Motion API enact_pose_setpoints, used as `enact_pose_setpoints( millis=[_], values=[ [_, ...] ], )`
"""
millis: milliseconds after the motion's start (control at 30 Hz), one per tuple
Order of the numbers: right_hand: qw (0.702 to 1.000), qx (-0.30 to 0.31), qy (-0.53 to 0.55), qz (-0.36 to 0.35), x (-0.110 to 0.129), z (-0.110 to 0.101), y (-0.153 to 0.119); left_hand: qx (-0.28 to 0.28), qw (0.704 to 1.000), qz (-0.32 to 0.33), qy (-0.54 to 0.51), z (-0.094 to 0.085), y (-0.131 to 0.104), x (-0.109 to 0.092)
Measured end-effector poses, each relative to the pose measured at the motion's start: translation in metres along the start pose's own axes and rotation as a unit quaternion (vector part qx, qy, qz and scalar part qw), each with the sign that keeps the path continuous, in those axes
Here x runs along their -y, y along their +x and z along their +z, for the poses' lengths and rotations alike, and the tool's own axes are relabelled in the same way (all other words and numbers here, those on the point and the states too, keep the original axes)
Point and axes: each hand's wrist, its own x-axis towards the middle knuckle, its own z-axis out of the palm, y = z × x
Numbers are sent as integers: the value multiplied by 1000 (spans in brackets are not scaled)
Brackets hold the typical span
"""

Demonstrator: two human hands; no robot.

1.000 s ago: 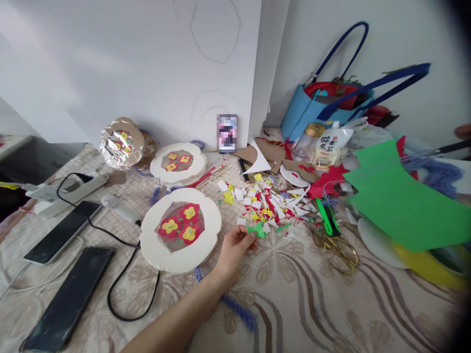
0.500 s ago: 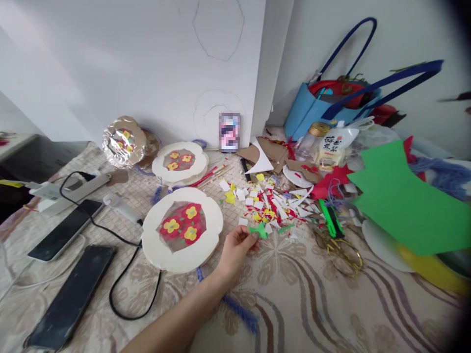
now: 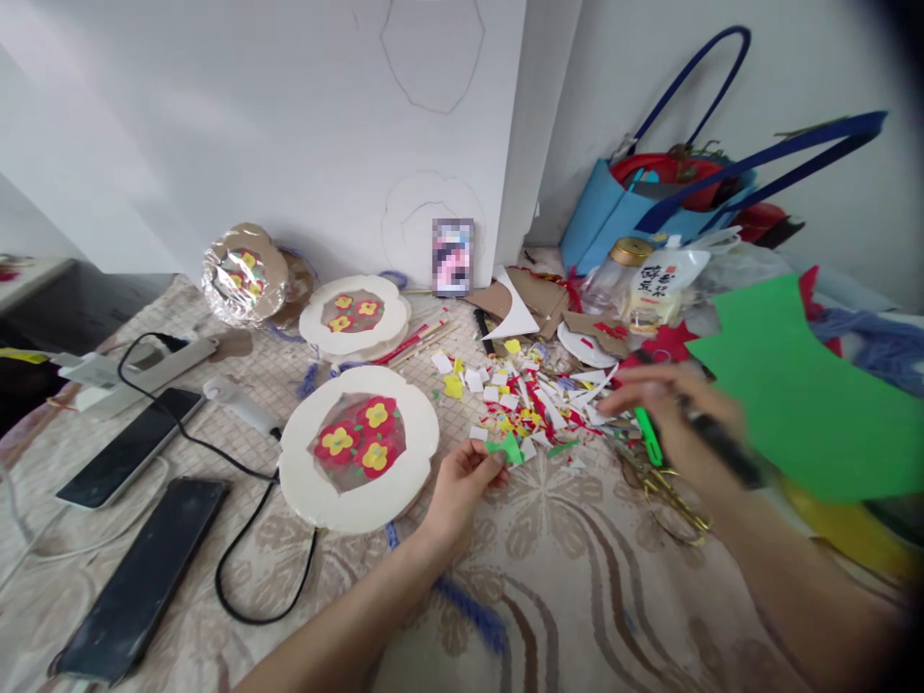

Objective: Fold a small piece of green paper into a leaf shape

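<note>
My left hand (image 3: 466, 486) pinches a small piece of green paper (image 3: 506, 449) just above the table, right of a white scalloped fan (image 3: 295, 462) decorated with red and yellow paper flowers. My right hand (image 3: 682, 423), smeared by motion, is closed around a dark pen-like object (image 3: 726, 450) that slants across the palm; its exact kind is too blurred to tell. Below that hand lie a green cutter (image 3: 649, 438) and gold-handled scissors (image 3: 675, 510), partly covered. Between the hands spreads a heap of white, red and yellow paper scraps (image 3: 530, 395).
A large green paper sheet (image 3: 815, 404) lies on the right. Behind stand a blue bag (image 3: 599, 217), a jar (image 3: 621, 260) and a pouch (image 3: 660, 289). A second fan (image 3: 314, 313) and a propped picture (image 3: 452, 258) are at the back. Two phones (image 3: 141, 577) and cables occupy the left.
My right hand has come into view from the right with the dark pen-like object and now hovers over the cutter. My left hand keeps its pinch on the green paper, nearly still.
</note>
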Motion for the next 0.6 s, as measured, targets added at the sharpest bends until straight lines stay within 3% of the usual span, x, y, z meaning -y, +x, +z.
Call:
enact_pose_setpoints(
  millis=[67, 200, 367, 600],
  values=[
    [995, 85, 48, 15, -5, 30, -22, 0, 1000, 1, -2, 0, 0, -1],
    [983, 165, 79, 25, -7, 65, -44, 6, 1000, 8, 3, 0, 0, 0],
    [968, 204, 117, 82, 0, 75, -49, 12, 999, 14, 31, 1, 0, 2],
    [964, 208, 141, 88, -6, 79, -55, 15, 1000, 4, 23, 2, -2, 2]
  ],
)
